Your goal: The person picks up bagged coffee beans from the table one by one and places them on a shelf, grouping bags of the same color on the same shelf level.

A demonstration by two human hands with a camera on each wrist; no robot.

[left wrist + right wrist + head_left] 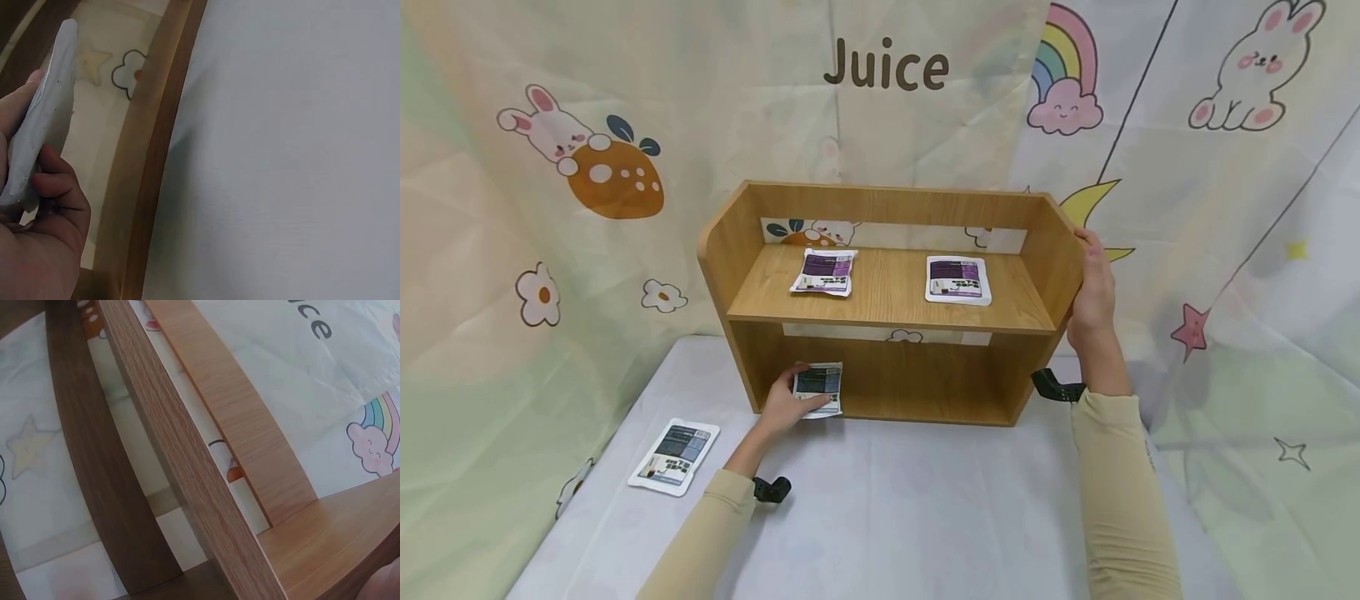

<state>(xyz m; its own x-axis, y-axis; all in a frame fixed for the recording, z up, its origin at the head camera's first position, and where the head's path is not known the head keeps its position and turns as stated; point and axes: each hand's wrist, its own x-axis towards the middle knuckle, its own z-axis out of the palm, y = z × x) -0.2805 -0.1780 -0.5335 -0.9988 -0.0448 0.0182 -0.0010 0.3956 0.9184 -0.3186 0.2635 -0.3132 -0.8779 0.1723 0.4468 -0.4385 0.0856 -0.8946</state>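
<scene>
My left hand (pixel 786 406) grips a white packet with a dark blue-grey label (pixel 820 382) at the front left of the lower shelf opening. In the left wrist view the packet (pixel 47 112) shows edge-on, with fingers and thumb on its two faces. My right hand (pixel 1092 287) holds the right side panel of the wooden shelf (pixel 891 323) from outside; only a bit of that hand (pixel 382 581) shows in the right wrist view. On the upper shelf lie two packets with purple labels, a left one (pixel 824 272) and a right one (pixel 958 281).
A similar blue-grey labelled packet (pixel 674 457) lies on the white-covered table (pixel 910 517), left of the shelf. Behind stands a printed cloth backdrop (pixel 700 125) with rabbits and flowers. The shelf's side panels and middle board bound the lower opening.
</scene>
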